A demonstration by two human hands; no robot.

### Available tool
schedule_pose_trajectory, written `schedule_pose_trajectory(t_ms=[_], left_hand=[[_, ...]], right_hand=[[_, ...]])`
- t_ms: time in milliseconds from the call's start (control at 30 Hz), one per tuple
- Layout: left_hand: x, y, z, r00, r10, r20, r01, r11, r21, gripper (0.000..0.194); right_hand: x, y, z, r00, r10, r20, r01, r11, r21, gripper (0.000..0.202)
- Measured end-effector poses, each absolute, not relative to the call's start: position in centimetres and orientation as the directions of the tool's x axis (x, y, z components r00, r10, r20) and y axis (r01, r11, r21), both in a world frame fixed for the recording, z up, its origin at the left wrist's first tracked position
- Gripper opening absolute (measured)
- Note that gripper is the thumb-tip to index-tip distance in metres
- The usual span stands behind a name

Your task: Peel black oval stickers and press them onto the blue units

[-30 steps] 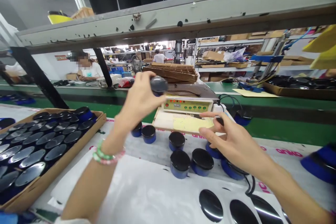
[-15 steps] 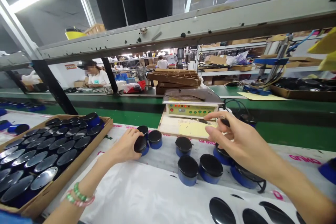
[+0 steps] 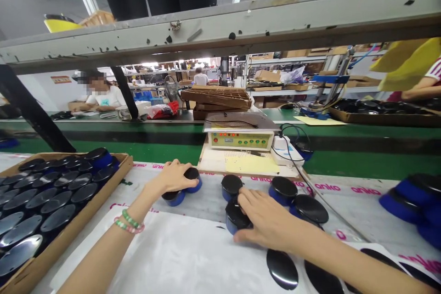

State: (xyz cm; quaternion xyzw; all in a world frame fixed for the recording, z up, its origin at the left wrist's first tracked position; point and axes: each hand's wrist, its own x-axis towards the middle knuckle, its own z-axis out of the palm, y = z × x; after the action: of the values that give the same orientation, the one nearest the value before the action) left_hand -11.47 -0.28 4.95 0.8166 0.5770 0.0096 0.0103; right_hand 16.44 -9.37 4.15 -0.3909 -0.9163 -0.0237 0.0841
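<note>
Short round pieces with glossy black tops and blue sides stand on the white sheet. My left hand (image 3: 172, 178) curves its thumb and fingers around one black-topped blue piece (image 3: 192, 179). Another piece (image 3: 174, 198) sits just below that palm. My right hand (image 3: 260, 216) reaches across from the right, its fingers and thumb on either side of a second black-topped piece (image 3: 237, 216). Directly behind that one stands a similar piece (image 3: 232, 186). Two more, a smaller one (image 3: 283, 190) and a wider one (image 3: 310, 209), stand beyond the right wrist. My right palm hides what lies under it.
A cardboard tray (image 3: 113, 172) full of the same pieces lies left. Behind the sheet is a control box (image 3: 239, 140) with lit indicators and cables. Black discs (image 3: 281, 268) lie front right; stacked blue pieces (image 3: 409, 200) stand far right. A shelf beam (image 3: 213, 27) crosses overhead.
My right hand has come down and left onto a black-topped piece. My left hand has shifted from the nearer piece to the one at its right. The view has turned slightly right.
</note>
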Motion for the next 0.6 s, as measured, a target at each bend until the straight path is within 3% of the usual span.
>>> schedule_pose_trajectory(t_ms=[167,267,400,500,600], left_hand=[[-11.8,-0.7,5.2,0.279,0.960,0.041,0.959,-0.280,0.045,0.040],[-10.5,-1.2,5.7,0.296,0.952,0.079,0.947,-0.303,0.104,0.042],[-6.4,-2.2,6.2,0.553,0.831,0.068,0.798,-0.551,0.245,0.063],[-3.5,-2.1,5.8,0.737,0.675,0.029,0.621,-0.694,0.365,0.079],[-2.1,-1.3,4.9,0.782,0.620,0.064,0.533,-0.718,0.448,0.066]], right_hand=[[17.7,-7.8,3.5,-0.734,0.656,0.173,0.668,0.744,0.010,0.029],[18.0,-7.0,4.1,-0.756,0.631,0.174,0.645,0.764,0.034,0.034],[17.7,-7.0,5.0,-0.810,0.567,0.150,0.575,0.818,0.011,0.043],[19.5,-7.8,6.0,-0.700,0.686,0.198,0.696,0.717,-0.025,0.036],[23.6,-8.6,6.3,-0.446,0.858,0.255,0.875,0.477,-0.076,0.028]])
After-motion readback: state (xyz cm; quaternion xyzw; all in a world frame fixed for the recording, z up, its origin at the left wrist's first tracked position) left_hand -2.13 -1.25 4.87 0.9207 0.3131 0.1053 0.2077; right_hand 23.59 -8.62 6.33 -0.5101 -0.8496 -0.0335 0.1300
